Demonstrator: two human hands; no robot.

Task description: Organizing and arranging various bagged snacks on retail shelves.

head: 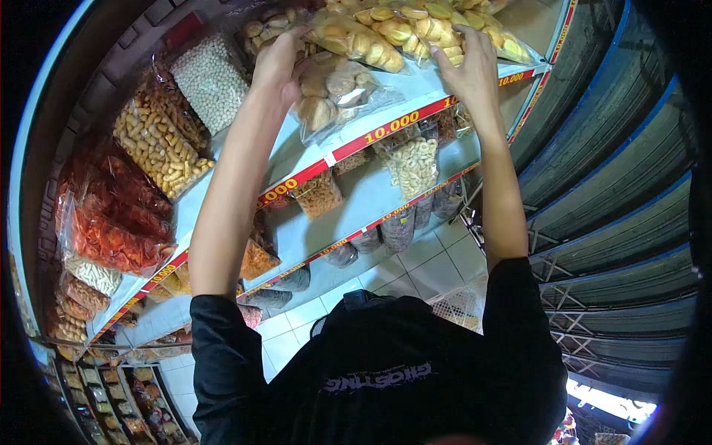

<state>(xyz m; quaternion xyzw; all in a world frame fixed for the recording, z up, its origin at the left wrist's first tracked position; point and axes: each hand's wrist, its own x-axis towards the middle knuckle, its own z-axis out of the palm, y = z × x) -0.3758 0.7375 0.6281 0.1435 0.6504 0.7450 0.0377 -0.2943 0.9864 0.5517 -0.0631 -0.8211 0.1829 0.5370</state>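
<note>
My left hand (276,64) reaches to the top shelf, beside a clear plastic bag of round brown buns or crackers (328,89); its fingertips are partly hidden near the bags behind, so its grip is unclear. My right hand (470,64) is spread at a clear bag of yellowish bread-like snacks (439,33), thumb and fingers apart. Between the hands lies another bag of pale yellow pieces (361,41). A bag of white round snacks (210,83) stands left of my left forearm, with a bag of peanuts in their shells (158,144) farther left.
Red bags of snacks (117,222) fill the left end of the shelf. Its front edge bears a red price strip (389,129). Lower shelves hold bags of pale ring snacks (414,167) and brown snacks (318,194). A ribbed metal shutter (606,222) curves along the right.
</note>
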